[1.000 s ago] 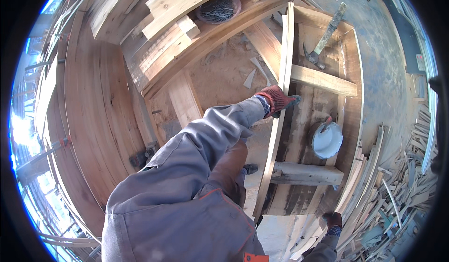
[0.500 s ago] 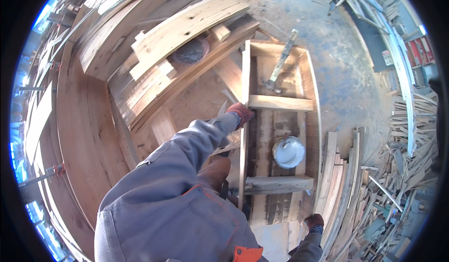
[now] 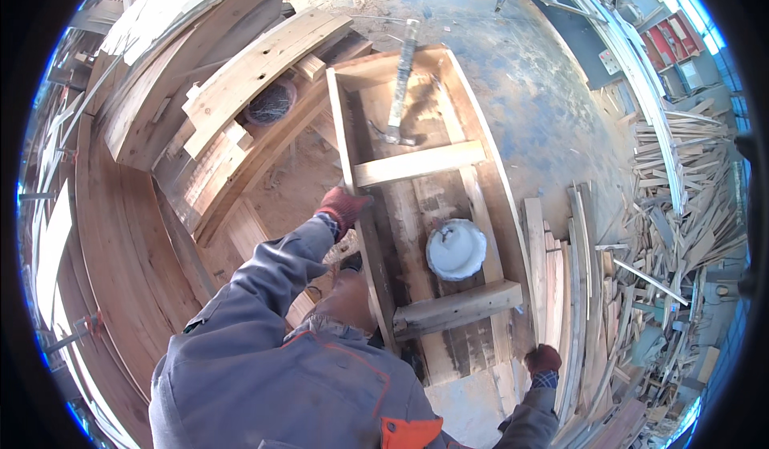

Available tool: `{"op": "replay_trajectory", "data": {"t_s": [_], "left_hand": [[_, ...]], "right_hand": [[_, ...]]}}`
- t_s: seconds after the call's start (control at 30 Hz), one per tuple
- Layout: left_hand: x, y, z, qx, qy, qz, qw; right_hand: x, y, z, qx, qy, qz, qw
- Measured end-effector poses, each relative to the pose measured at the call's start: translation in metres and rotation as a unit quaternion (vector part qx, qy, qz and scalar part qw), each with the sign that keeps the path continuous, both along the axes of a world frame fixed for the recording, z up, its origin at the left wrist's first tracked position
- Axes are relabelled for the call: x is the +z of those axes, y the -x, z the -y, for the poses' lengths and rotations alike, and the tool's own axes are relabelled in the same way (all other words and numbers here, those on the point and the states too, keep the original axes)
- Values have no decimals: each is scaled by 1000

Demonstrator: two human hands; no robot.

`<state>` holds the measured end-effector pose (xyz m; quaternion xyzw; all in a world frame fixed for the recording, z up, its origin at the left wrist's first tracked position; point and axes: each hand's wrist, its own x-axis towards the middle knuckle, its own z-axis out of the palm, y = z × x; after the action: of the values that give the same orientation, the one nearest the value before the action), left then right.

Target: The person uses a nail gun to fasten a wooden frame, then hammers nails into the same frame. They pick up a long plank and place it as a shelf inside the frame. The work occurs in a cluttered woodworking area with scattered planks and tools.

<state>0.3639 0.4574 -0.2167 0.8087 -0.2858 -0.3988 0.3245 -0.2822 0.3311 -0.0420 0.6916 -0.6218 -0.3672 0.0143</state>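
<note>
A long open wooden box (image 3: 346,128) with two crosspieces lies in front of me. My left hand (image 3: 344,206), in a dark red work glove, is closed around the top edge of its left side board. At the near right end, my right hand (image 3: 543,359), also gloved, is closed at the end of the right side board; its fingertips are hidden. A claw hammer (image 3: 403,80) leans in the far compartment, its head down and handle over the far end board. In the middle compartment sits a round white tub (image 3: 456,249) with pale contents.
Thick planks and beams (image 3: 256,72) are stacked at the left, with a round dark container (image 3: 271,102) between them. Long narrow boards (image 3: 553,281) lie right of the box. A large heap of scrap sticks (image 3: 681,233) covers the far right. Wide planks (image 3: 136,241) curve along the left.
The box has swung, its far end shifting left in view, carrying hammer and tub along. My left hand has moved left with the side board; my right hand stays at the near end.
</note>
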Motion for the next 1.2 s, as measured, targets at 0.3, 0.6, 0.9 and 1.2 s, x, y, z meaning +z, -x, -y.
{"op": "replay_trajectory", "data": {"t_s": [0.3, 0.6, 0.9, 1.2], "left_hand": [[30, 102, -130, 105, -55, 12, 993], [56, 205, -213, 85, -156, 156, 972], [27, 353, -258, 481, 9, 32, 876], [40, 454, -293, 564, -28, 134, 814]], "right_hand": [[45, 32, 87, 131, -21, 21, 991], [38, -42, 208, 365, 32, 41, 929], [27, -134, 280, 535, 54, 71, 840], [77, -286, 260, 629, 23, 39, 776]]}}
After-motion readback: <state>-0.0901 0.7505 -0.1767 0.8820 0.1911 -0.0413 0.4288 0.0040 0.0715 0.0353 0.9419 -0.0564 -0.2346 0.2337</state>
